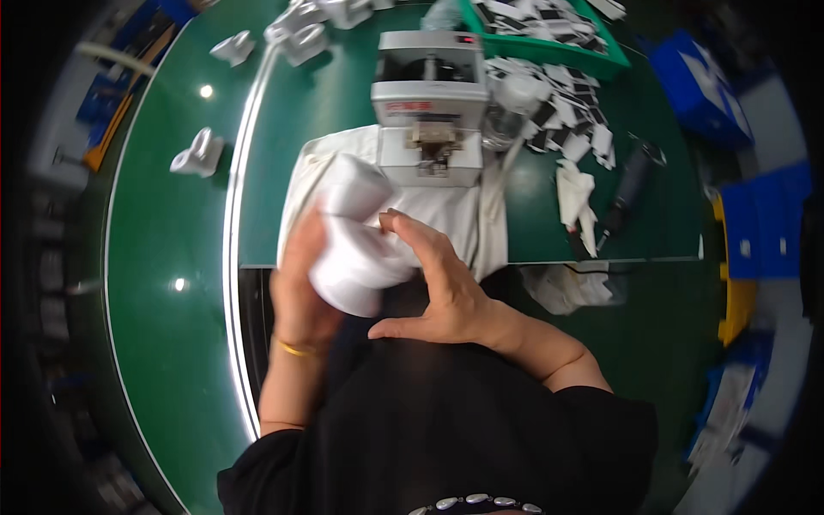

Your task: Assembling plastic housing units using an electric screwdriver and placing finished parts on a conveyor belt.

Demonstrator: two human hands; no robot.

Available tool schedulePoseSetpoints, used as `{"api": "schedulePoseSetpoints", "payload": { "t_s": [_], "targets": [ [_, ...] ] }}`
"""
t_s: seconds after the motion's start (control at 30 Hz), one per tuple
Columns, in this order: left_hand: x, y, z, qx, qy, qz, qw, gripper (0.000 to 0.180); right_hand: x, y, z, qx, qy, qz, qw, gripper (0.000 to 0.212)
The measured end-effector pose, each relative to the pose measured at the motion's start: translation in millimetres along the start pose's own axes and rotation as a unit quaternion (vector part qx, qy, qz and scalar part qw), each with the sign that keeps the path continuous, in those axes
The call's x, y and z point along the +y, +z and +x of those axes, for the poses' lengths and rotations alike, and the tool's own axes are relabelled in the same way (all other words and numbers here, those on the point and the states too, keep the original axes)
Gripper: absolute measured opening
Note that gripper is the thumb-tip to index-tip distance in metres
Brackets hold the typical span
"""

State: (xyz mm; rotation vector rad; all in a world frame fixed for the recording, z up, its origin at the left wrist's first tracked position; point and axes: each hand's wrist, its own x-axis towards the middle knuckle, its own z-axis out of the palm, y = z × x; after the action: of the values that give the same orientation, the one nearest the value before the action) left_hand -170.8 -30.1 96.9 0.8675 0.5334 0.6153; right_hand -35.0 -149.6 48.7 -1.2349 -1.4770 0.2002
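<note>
A white plastic pipe fitting (pixel 354 257), smeared by motion, is held in front of my body at the table's near edge. My left hand (pixel 296 279), with a yellow bangle at its wrist, grips the fitting from the left side. To the right of it, my right hand (pixel 451 292) is open, thumb and fingers spread apart. Its fingertips are close to the fitting's right side; whether they touch it I cannot tell. Beyond the hands stands a small white and grey machine (pixel 429 154) with a metal fixture at its front. A whitish cloth (pixel 330 153) lies under it.
More white fittings (pixel 199 153) lie on the green table, mostly at the far left. Right of the machine are a clear bottle (pixel 502 127), scattered black-and-white slips (pixel 562 116), a green tray (pixel 614 60), a white rag (pixel 573 193) and a dark hand tool (pixel 631 184). Blue bins (pixel 704 90) stand at right.
</note>
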Motion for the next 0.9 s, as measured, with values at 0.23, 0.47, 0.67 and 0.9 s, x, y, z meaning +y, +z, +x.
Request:
{"api": "schedulePoseSetpoints", "payload": {
  "t_s": [0.23,0.47,0.67,0.9],
  "targets": [
    [-56.8,21.1,15.7,-0.235,0.245,0.483,0.807,0.112,-4.1,-68.5,-17.9,0.181,0.266,0.248,0.914,0.068],
    [-78.6,13.7,27.3,-0.267,0.179,0.411,0.853,0.112,61.2,-111.2,-10.4,0.077,0.357,0.052,0.929,0.033],
    [-80.8,13.5,21.3,-0.217,0.054,0.23,0.947,0.115,119.6,-130.6,-24.1,-0.036,0.215,-0.562,0.798,0.044],
    [-79.9,-2.4,16.8,-0.178,0.003,0.186,0.966,0.121,53.3,-118.0,-25.5,-0.044,0.259,-0.462,0.847,0.03]
  ]
}}
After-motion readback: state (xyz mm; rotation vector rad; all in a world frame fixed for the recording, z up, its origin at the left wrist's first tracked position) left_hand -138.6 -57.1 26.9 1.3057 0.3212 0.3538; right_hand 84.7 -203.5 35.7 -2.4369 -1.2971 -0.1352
